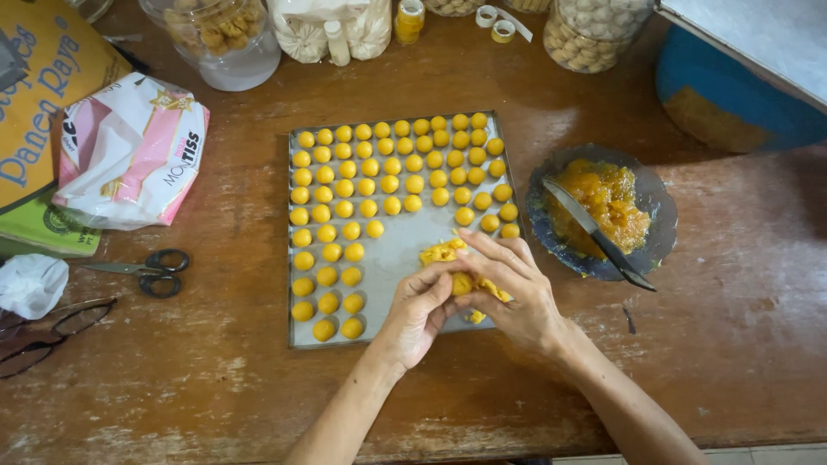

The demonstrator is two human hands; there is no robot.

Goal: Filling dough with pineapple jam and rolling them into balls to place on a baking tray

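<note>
At nine o'clock on the wooden table [258, 379] lie one pair of spectacles [52, 331] and one pair of black-handled scissors [142, 271], the blades aimed toward nine o'clock, with one crumpled pink-and-white bag [129, 151] above them at ten o'clock. In the middle sits one flat metal baking tray [396, 258], its long axis running from twelve to six o'clock, loaded with yellow dough balls [370, 185]: roughly seventy, too many and too small to count exactly, set in neat rows that fill the twelve-o'clock half and taper to three columns along the nine-o'clock edge. Toward five o'clock on the tray, the left hand [418, 314] is curled nearly closed, its fingertips pinching one yellow ball of dough [463, 283]; the ball is round, so no long axis or pointing direction can be told. Just beside it, touching, the right hand [512, 288] is half closed, fingers bent over the same ball and over a loose lump of yellow dough [441, 251] that trails toward eleven o'clock. At three o'clock stands one round dark plate [659, 211] of orange jam [607, 202], with one knife [594, 232] laid across it, the blade at eleven o'clock and the handle at five o'clock. Along twelve o'clock stand several jars [224, 39] of biscuits.
</note>
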